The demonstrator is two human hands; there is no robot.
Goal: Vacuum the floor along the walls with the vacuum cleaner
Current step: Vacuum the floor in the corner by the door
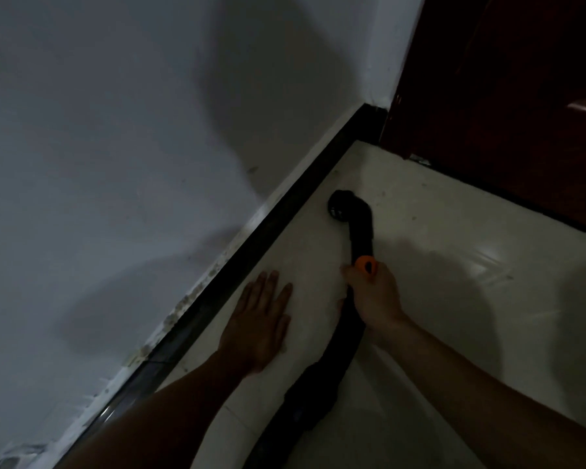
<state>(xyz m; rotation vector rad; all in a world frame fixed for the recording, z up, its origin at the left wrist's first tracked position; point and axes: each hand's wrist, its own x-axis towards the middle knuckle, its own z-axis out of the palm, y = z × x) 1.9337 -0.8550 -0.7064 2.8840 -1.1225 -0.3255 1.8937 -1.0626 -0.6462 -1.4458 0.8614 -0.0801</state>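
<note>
- Vacuum nozzle (pixel 341 206) lies ahead of the right hand (pixel 374 294) gripping its tube (pixel 362 238), pointing along the baseboard (pixel 251 255).
- Left hand (pixel 257 319) flat, empty, nearer the wall (pixel 115 130).

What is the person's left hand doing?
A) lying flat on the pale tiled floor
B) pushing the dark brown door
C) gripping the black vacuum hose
A: the left hand lies with straight fingers on the pale tiled floor, while the right hand holds the black vacuum hose.

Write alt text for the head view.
The right hand grips a black vacuum hose at its orange collar, with the nozzle on the white floor near the dark baseboard. The left hand is spread flat, palm down, beside it.
</note>
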